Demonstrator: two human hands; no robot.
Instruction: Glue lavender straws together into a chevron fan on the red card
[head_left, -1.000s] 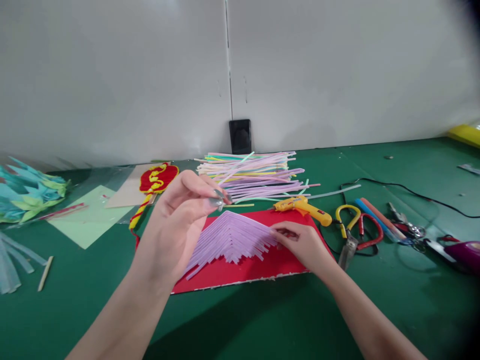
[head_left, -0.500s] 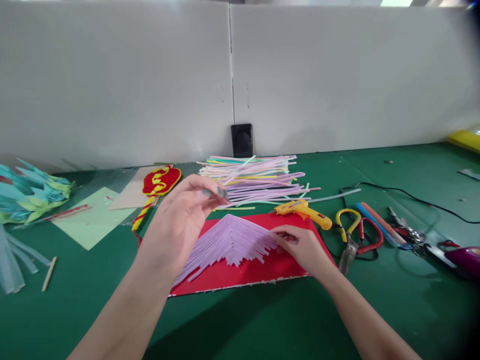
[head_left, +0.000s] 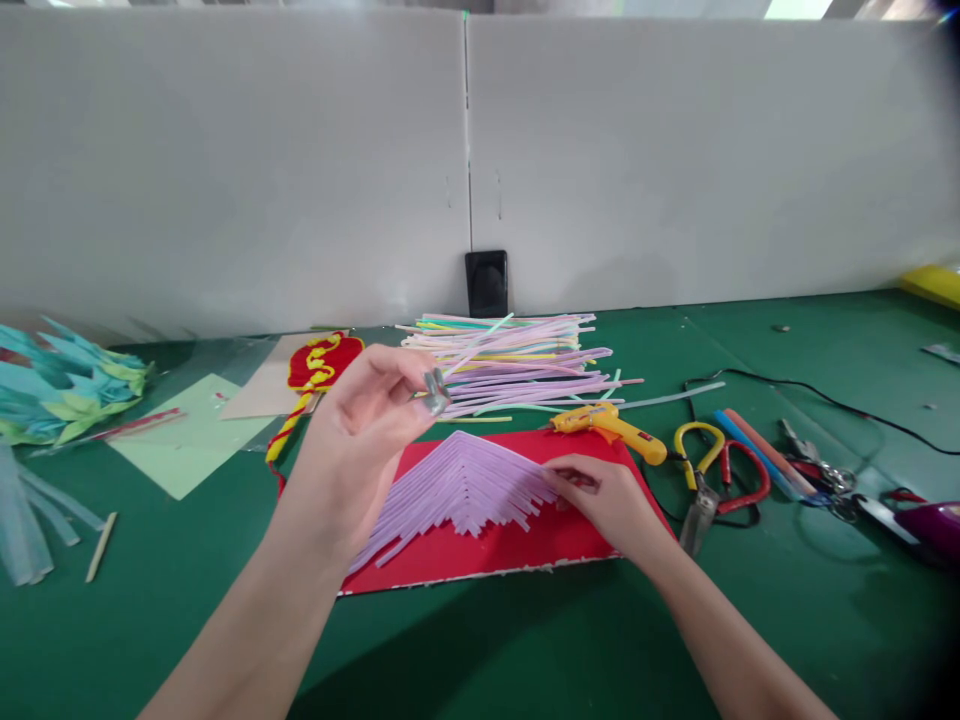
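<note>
A red card lies on the green table, carrying purple straws laid in a chevron. My left hand is raised above the card's left part, thumb and fingertips pinched together; I cannot make out anything between them. My right hand rests on the card, its fingertips pressing the right ends of the purple straws. Behind the card lies a pile of pastel straws.
A yellow glue gun lies right of the straws, with yellow and red scissors, pens and pliers beyond. A black cord runs along the right. Left: red-yellow ornament, green paper sheet, teal paper shapes, clear strips.
The view has shifted slightly. My left hand stays raised with small finger movements; my right hand keeps its place on the purple straws.
</note>
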